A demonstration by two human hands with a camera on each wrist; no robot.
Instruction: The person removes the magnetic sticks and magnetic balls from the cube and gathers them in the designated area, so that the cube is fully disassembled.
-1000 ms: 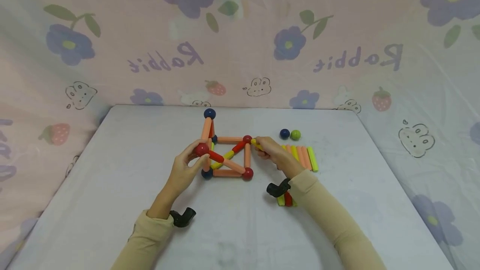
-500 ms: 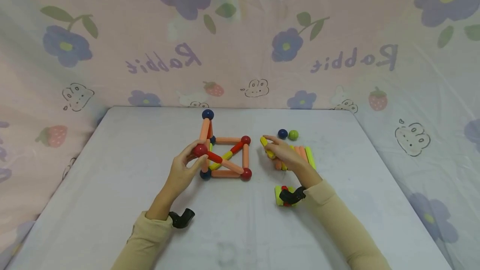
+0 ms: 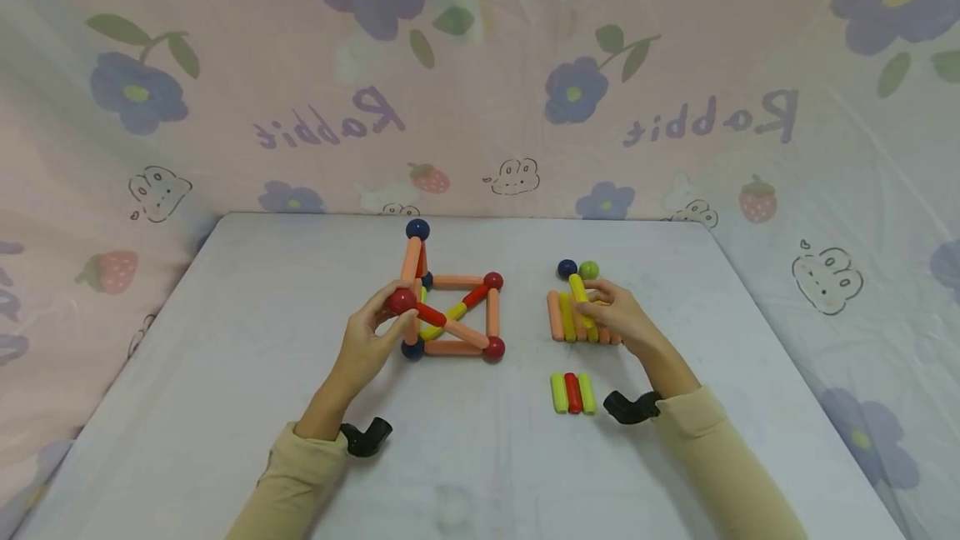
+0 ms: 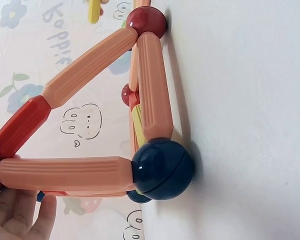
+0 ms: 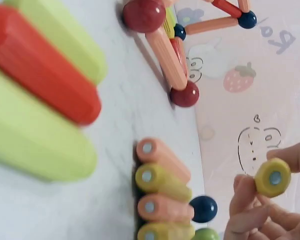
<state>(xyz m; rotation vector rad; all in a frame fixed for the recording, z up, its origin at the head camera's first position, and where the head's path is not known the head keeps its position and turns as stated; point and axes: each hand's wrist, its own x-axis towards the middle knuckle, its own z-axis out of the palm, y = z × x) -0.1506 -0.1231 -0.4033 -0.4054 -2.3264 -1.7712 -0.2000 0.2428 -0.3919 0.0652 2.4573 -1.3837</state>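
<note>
On the left of the table, in the head view, stands a frame of magnetic sticks and balls, with a square base of pink sticks (image 3: pixel 456 348). My left hand (image 3: pixel 367 344) pinches its raised red ball (image 3: pixel 402 300), from which a red-and-pink diagonal runs down to a red corner ball (image 3: pixel 493 348). The left wrist view shows my fingertips under that joint, and a large dark blue ball (image 4: pixel 164 169) on the table. Over a row of pink and yellow sticks (image 3: pixel 556 315), my right hand (image 3: pixel 628 322) pinches a yellow magnetic stick (image 3: pixel 579 294); its metal end faces the right wrist camera.
Behind the row lie a dark blue ball (image 3: pixel 567 269) and a green ball (image 3: pixel 589 270). Nearer the front are two lime sticks (image 3: pixel 558 392) flanking a red stick (image 3: pixel 573 392). A patterned curtain (image 3: pixel 480 107) rises behind the table's back edge.
My right hand has carried the yellow stick rightward, from beside the frame's far red corner ball to above the stick row. The left hand has stayed on the raised red ball.
</note>
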